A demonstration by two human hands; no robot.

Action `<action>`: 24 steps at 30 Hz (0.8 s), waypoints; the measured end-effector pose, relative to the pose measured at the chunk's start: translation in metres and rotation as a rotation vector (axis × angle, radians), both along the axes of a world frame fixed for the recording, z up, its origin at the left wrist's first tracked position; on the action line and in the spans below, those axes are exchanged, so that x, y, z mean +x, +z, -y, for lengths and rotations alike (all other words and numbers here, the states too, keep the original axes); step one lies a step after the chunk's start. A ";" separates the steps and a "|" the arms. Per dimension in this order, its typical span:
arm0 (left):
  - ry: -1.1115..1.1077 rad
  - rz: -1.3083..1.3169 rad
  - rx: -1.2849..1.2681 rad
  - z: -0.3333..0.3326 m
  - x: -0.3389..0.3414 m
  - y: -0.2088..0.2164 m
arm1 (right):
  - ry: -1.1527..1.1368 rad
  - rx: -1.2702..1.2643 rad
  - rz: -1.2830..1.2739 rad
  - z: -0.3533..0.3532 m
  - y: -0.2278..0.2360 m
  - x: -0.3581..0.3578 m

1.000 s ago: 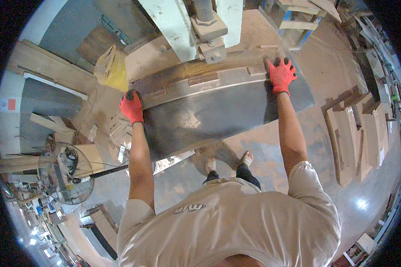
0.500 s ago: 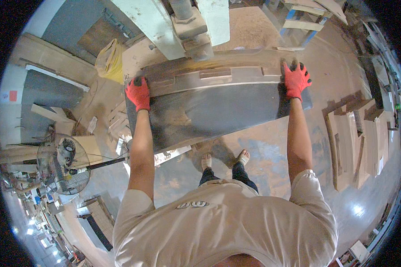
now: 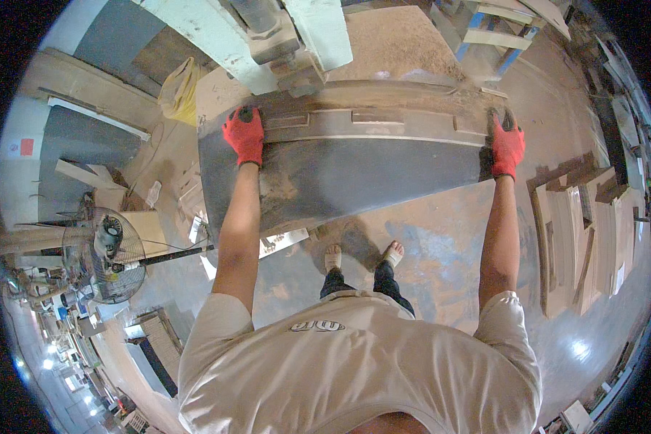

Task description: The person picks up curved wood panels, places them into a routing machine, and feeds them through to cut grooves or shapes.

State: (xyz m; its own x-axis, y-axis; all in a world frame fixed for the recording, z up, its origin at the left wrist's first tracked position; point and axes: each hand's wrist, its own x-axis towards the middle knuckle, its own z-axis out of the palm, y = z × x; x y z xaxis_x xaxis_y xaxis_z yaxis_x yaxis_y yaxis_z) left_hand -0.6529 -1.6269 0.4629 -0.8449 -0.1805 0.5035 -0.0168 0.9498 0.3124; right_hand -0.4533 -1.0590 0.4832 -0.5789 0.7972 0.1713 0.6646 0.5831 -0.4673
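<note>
A long, narrow wooden board (image 3: pixel 333 129) with several rectangular slots or blocks along it lies across a dark, dusty machine table (image 3: pixel 354 170). My left hand (image 3: pixel 244 137), in a red glove with dark fingertips, is closed around the board's left end. At the right end my right hand (image 3: pixel 508 147), gloved the same way, grips the board near the table's right side. Just beyond the board, nearer its left half, hangs the machine's head (image 3: pixel 275 43) between pale green arms. Where the head meets the work is blurred.
Sawdust covers the wooden surface (image 3: pixel 390 43) behind the table. A yellow bag (image 3: pixel 179 90) stands at the far left, and a caged fan (image 3: pixel 105 253) nearer on that side. Stacked wooden parts (image 3: pixel 582 242) stand on the floor to the right. A blue-legged wooden stand (image 3: pixel 495 40) is at the back right.
Both hands and the board have shifted to the right along the table, past the machine's head. The grip at each end looks the same.
</note>
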 end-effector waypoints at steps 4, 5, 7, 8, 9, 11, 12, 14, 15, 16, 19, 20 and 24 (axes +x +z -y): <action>-0.005 0.016 0.006 -0.008 0.003 0.001 | -0.020 -0.017 0.011 -0.011 -0.003 0.008; -0.004 0.010 -0.002 -0.009 0.004 0.002 | -0.018 -0.013 0.012 -0.014 -0.005 0.009; 0.012 0.009 -0.030 -0.010 0.005 0.003 | -0.008 -0.062 -0.002 -0.019 -0.008 0.010; 0.025 0.013 -0.049 -0.011 0.005 0.003 | -0.003 -0.083 -0.030 -0.020 -0.010 0.010; 0.029 0.033 -0.070 -0.012 0.005 0.004 | 0.009 -0.087 -0.040 -0.022 -0.011 0.010; 0.024 0.070 -0.052 -0.014 0.004 0.005 | 0.003 -0.103 -0.064 -0.024 -0.011 0.012; 0.023 0.077 -0.047 -0.014 0.005 0.005 | 0.026 -0.093 -0.094 -0.024 -0.011 0.014; 0.031 0.055 -0.061 -0.016 0.005 0.005 | 0.000 -0.127 -0.088 -0.024 -0.008 0.017; 0.045 0.066 -0.067 -0.016 0.005 0.005 | 0.002 -0.093 -0.075 -0.023 -0.006 0.019; 0.023 0.036 -0.054 -0.016 0.005 0.005 | -0.008 -0.081 -0.057 -0.022 -0.005 0.021; -0.002 0.042 -0.033 -0.017 0.006 0.005 | -0.021 -0.067 -0.018 -0.019 -0.001 0.027; 0.003 0.053 -0.046 -0.017 0.005 0.004 | -0.026 -0.048 -0.006 -0.019 -0.001 0.028; 0.010 0.025 -0.081 -0.019 0.003 0.003 | -0.041 -0.045 -0.036 -0.017 -0.003 0.033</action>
